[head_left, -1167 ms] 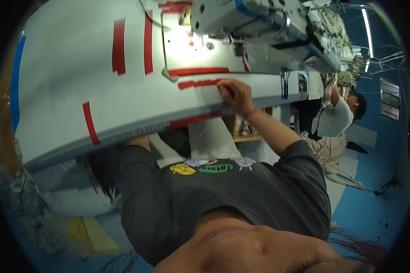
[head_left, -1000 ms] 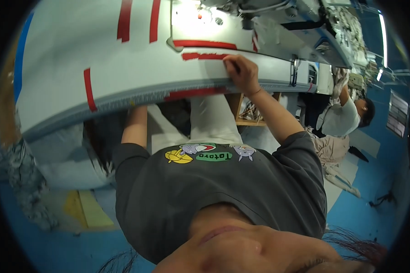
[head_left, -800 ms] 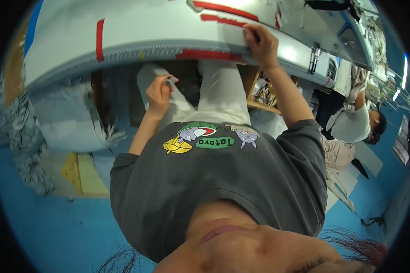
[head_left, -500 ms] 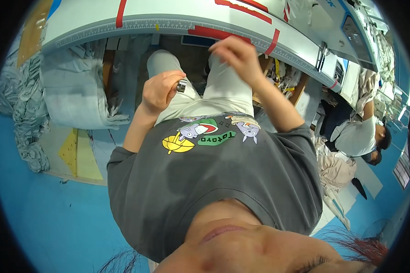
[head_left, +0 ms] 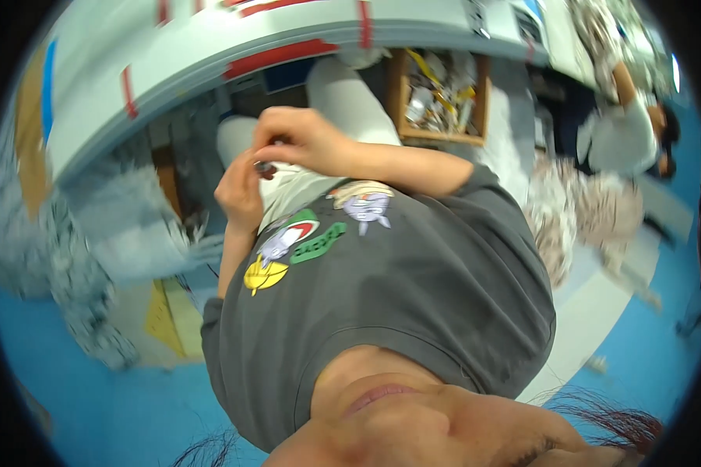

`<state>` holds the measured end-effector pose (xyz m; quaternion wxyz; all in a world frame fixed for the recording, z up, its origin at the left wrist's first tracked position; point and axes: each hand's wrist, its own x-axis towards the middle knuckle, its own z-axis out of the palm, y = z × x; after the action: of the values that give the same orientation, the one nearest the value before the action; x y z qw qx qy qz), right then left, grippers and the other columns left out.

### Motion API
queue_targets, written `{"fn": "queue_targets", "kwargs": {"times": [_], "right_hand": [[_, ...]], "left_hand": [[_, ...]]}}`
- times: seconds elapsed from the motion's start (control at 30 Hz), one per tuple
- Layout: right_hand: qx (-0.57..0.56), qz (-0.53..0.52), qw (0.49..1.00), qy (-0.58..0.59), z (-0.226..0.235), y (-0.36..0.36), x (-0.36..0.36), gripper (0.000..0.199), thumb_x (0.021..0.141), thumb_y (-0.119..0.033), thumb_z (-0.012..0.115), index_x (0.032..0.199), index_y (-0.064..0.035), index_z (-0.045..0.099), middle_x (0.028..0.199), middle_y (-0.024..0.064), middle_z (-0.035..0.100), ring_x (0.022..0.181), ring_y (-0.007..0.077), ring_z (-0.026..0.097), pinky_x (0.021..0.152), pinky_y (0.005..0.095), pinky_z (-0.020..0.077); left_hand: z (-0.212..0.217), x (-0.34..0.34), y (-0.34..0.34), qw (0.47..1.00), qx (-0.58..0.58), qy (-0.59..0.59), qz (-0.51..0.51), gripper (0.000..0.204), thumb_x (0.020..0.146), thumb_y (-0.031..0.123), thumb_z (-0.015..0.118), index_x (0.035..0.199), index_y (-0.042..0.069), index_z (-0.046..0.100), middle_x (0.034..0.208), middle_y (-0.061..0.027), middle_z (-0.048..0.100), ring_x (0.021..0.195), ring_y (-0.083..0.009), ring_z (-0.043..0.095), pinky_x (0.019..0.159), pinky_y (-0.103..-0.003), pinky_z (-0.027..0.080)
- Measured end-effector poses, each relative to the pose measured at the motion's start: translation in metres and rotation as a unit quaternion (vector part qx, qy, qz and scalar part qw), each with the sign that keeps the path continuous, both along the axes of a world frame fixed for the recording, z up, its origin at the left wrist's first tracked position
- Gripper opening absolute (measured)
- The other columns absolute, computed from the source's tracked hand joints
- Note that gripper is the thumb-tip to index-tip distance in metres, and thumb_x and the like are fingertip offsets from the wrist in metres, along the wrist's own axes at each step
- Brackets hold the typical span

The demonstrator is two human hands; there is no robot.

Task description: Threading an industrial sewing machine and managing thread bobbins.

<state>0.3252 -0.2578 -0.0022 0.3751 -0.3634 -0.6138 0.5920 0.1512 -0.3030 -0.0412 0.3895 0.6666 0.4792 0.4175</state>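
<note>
Between left hand (head_left: 240, 191) and right hand (head_left: 304, 140), small dark object (head_left: 265, 166), blurred, unidentifiable

The small dark object (head_left: 265, 166) pinched between the left hand (head_left: 240, 191) and right hand (head_left: 304, 140) is too small and blurred to identify, and the worktop (head_left: 210, 47) at twelve o'clock is cut off by the edge.

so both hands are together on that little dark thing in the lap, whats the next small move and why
Probably steady the small dark thing with the left hand while the right hand works it with its fingertips. Both hands meet on it over the lap, away from the table edge. What it is is too blurred to tell.
</note>
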Motion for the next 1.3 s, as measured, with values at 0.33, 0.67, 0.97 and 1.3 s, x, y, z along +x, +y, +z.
{"fn": "queue_targets", "kwargs": {"times": [0.33, 0.67, 0.97, 1.3], "right_hand": [[0.219, -0.166, 0.953, -0.13, -0.047, -0.022, 0.025, 0.014, 0.073, -0.018, 0.066, 0.076, -0.0071, 0.057, 0.082, 0.0041, 0.056, 0.076, 0.0226, 0.058, 0.063, 0.0337, 0.0485], [-0.142, -0.08, 0.977, 0.141, -0.048, -0.028, 0.061, 0.016, 0.085, -0.016, 0.056, 0.084, -0.001, 0.051, 0.072, 0.01, 0.062, 0.064, 0.0185, 0.063, 0.059, 0.0297, 0.0484], [-0.228, -0.324, 0.862, 0.316, -0.099, -0.053, 0.138, 0.013, 0.086, -0.01, 0.049, 0.078, -0.0011, 0.052, 0.071, 0.0062, 0.056, 0.055, 0.0137, 0.054, 0.053, 0.0254, 0.047], [-0.121, -0.335, 0.759, -0.544, -0.277, -0.158, 0.37, 0.027, 0.081, -0.008, 0.055, 0.106, -0.0122, 0.061, 0.095, 0.0091, 0.063, 0.086, 0.0288, 0.061, 0.069, 0.0384, 0.0492]], "left_hand": [[-0.013, 0.045, -0.011, 0.863, -0.352, -0.361, 0.035, 0.027, 0.095, 0.012, 0.042, 0.116, -0.003, 0.048, 0.106, -0.0108, 0.057, 0.095, -0.0179, 0.059, 0.077, -0.028, 0.051], [-0.019, 0.053, 0.0, 0.871, -0.381, -0.31, 0.006, 0.019, 0.092, 0.014, 0.049, 0.109, 0.004, 0.052, 0.098, -0.0047, 0.057, 0.083, -0.0111, 0.056, 0.068, -0.021, 0.048], [-0.023, 0.041, -0.002, 0.842, -0.445, -0.298, -0.061, 0.02, 0.092, 0.009, 0.047, 0.111, 0.002, 0.05, 0.098, -0.0085, 0.056, 0.079, -0.0104, 0.053, 0.067, -0.021, 0.048], [-0.012, 0.034, 0.014, 0.88, -0.404, -0.247, -0.027, 0.019, 0.09, 0.007, 0.05, 0.109, 0.002, 0.051, 0.1, -0.0088, 0.056, 0.081, -0.0107, 0.053, 0.071, -0.022, 0.047]]}}
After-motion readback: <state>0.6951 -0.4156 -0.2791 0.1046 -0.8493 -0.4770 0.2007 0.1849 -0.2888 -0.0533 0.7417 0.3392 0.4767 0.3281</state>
